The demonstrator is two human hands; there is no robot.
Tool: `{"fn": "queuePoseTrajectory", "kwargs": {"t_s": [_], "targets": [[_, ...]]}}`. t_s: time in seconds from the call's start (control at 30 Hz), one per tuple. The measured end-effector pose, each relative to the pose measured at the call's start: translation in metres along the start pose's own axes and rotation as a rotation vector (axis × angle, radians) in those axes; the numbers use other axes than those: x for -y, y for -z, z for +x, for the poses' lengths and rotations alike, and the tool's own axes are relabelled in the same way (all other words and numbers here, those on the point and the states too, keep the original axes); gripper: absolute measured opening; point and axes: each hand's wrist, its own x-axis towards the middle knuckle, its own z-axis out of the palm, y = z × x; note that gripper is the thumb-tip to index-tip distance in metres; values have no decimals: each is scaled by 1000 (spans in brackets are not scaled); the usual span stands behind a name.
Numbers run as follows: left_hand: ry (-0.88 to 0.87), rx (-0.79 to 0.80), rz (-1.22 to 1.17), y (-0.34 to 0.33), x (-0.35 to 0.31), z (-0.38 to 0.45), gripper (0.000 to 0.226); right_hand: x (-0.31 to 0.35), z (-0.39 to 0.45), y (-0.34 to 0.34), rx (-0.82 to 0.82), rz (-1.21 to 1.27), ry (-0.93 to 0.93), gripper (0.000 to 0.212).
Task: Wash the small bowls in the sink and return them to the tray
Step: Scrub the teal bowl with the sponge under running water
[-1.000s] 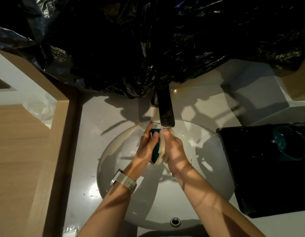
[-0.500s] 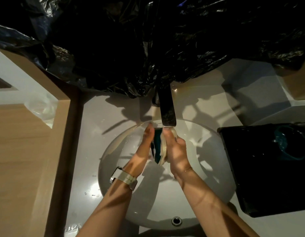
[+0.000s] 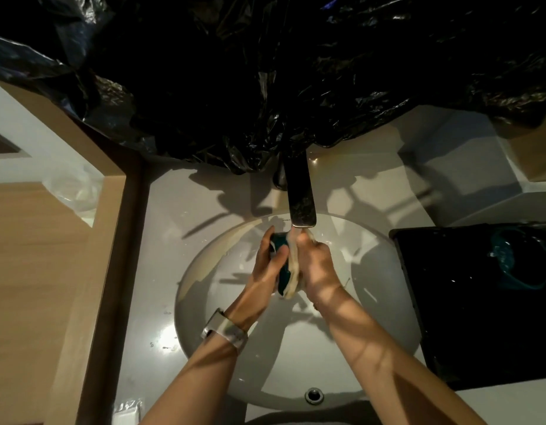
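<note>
A: Obs.: left hand grips the teal small bowl on edge under the faucet, over the sink.

B: Right hand?

A: Fingers curled round a pale cloth, pressed to the bowl. A second teal bowl sits in the black tray, right of the sink.

Black plastic sheeting: crumpled, draped well above the grip, covering the tap's base.
Tap: flat metal spout ending just above the grip.
Wooden panel: far left of the grip.
Wristwatch: pale strap, below the grip.
Overflow hole: well below the grip.
</note>
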Motion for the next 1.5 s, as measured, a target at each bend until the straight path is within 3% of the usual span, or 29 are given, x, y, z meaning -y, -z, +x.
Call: {"fn": "queuePoseTrajectory", "kwargs": {"t_s": [0.1,0.27,0.4,0.5,0.6,0.73,0.77,0.97,1.03,1.17,1.23,1.33,1.4,1.43,1.5], "targets": [[116,-66,-90,-1,-7,9,36,-15,-10,-11,-27,-32,164,47],[203,-101,-111,-1,-13,18,61,-18,-21,2,142,10,254,38],[361,-50,-441,0,-23,22,53,-18,-28,22,236,-63,300,26],[377,-46,-699,5,-25,16,49,-7,-25,37,106,-21,362,30],[394,112,-878,9,-24,12,63,12,-19,51,6,-112,379,55],[424,160,-760,10,-23,16,65,17,-11,59,151,-273,235,19],[439,136,-724,10,-22,18,63,16,-11,62,189,-365,272,11],[497,110,-652,2,-20,17,48,11,-11,47,386,-819,611,20],[507,66,-647,1,-13,19,49,8,-3,40,323,-1002,743,30],[511,30,-680,6,-7,24,60,12,7,39,235,-1296,836,24],[493,6,-701,9,-10,24,52,7,14,45,353,-1408,872,29],[442,43,-710,15,-7,21,54,16,-1,44,537,-1189,749,22],[464,32,-698,17,-4,19,56,15,-1,42,628,-1076,675,30],[488,11,-696,17,-4,18,56,19,-4,47,720,-1135,698,29],[533,-16,-671,13,-7,17,57,21,3,50,733,-1163,691,23]]}}
